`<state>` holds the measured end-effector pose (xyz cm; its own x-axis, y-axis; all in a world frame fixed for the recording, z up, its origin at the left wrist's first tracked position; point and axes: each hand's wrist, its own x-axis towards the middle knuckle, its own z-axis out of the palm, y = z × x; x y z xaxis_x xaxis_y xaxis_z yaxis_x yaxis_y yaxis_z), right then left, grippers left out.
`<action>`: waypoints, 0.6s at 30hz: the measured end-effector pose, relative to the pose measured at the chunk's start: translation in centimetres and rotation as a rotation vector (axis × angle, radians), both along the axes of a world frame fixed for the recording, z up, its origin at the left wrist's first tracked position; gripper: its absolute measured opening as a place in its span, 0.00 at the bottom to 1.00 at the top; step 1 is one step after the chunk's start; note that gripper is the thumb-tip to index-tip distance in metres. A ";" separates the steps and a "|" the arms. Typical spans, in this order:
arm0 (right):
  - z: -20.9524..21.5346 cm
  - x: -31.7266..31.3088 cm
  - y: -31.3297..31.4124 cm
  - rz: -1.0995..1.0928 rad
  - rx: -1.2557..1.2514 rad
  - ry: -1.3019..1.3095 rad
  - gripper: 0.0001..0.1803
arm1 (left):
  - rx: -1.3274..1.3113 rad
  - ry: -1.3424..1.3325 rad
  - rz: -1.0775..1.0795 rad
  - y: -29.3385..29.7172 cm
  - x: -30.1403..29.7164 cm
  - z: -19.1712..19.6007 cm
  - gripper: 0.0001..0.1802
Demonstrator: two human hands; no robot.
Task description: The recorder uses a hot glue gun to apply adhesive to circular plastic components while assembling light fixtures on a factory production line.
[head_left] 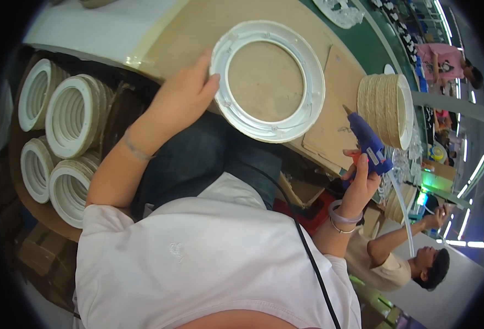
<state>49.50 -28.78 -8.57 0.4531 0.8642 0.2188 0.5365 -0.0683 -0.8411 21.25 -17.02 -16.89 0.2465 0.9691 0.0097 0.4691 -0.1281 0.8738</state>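
Observation:
A white ring-shaped frame [314,82] with a wide round opening lies at the near edge of the cardboard-covered table. My left hand [184,93] grips its left rim, thumb toward the inner side and fingers partly hidden behind the edge. To the right of the ring, my right hand [362,178] is wrapped round a blue hot glue gun [367,137]. Its nozzle points up and away, apart from the ring. A translucent glue stick [403,211] sticks out of the gun's back end.
Stacked cord-wrapped white rings [382,109] stand on the table at right. More ring stacks [69,118] fill a cardboard box at left. A flat cardboard sheet [335,109] lies beside the ring. A black cable [302,236] crosses my front. Another person [387,260] works at right.

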 end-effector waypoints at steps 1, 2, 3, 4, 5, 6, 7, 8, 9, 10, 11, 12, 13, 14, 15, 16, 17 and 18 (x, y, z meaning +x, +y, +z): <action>0.0 0.2 -0.3 0.023 0.022 0.017 0.13 | 0.053 -0.143 -0.024 -0.1 -0.1 -0.4 0.22; 0.1 0.5 -0.7 0.013 0.024 0.015 0.13 | 0.082 -0.124 -0.002 -0.2 -0.2 -0.1 0.22; -0.1 0.8 -0.8 0.007 0.032 0.015 0.13 | 0.056 -0.098 0.007 -0.1 -0.3 0.3 0.22; -0.2 1.0 -1.2 -0.010 0.058 0.044 0.13 | 0.031 -0.071 0.021 0.0 -0.6 0.7 0.21; -0.1 1.2 -1.4 -0.018 0.074 0.046 0.13 | 0.076 -0.094 0.013 0.2 -1.0 1.1 0.20; 0.0 1.4 -1.6 -0.030 0.073 0.054 0.13 | -0.044 -0.157 0.009 0.2 -1.3 3.0 0.19; 0.1 1.7 -1.7 -0.039 0.071 0.063 0.13 | -0.162 -0.222 0.006 0.3 -1.7 5.1 0.18; -0.2 2.4 -2.0 -0.038 0.086 0.081 0.13 | -0.125 -0.202 0.034 0.5 -2.1 6.2 0.18; -0.4 2.9 -2.1 -0.039 0.098 0.097 0.13 | -0.062 -0.270 0.022 0.9 -2.6 7.4 0.16; -0.3 3.0 -1.9 -0.016 0.129 0.094 0.13 | 0.000 -0.337 0.006 1.3 -3.2 8.5 0.15; -0.3 3.0 -1.9 -0.029 0.156 0.101 0.14 | 0.028 -0.324 0.018 1.7 -3.7 10.0 0.15; -0.1 2.8 -1.8 -0.016 0.172 0.115 0.14 | 0.028 -0.371 0.002 2.2 -4.3 12.0 0.14; 0.1 2.6 -1.7 -0.004 0.186 0.127 0.14 | 0.026 -0.419 -0.017 2.8 -5.0 13.8 0.12; 0.1 2.6 -1.6 0.009 0.206 0.136 0.14 | 0.080 -0.376 0.014 3.8 -6.1 15.2 0.15; 0.0 2.5 -1.6 0.013 0.208 0.135 0.13 | 0.129 -0.333 0.047 4.9 -7.4 16.7 0.18; 0.1 2.4 -1.7 0.007 0.206 0.125 0.13 | 0.201 -0.270 0.115 5.9 -8.3 18.5 0.16; 0.1 2.3 -1.7 0.011 0.217 0.129 0.13 | 0.272 -0.205 0.185 6.7 -9.2 20.4 0.15; 0.2 2.2 -1.6 0.014 0.193 0.142 0.11 | 0.312 -0.207 0.259 7.3 -10.4 22.6 0.14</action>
<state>51.73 -30.43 -8.38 0.4796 0.8188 0.3155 0.4112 0.1079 -0.9051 10.89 -9.69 5.75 -0.0417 0.9416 0.3343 0.3399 -0.3012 0.8909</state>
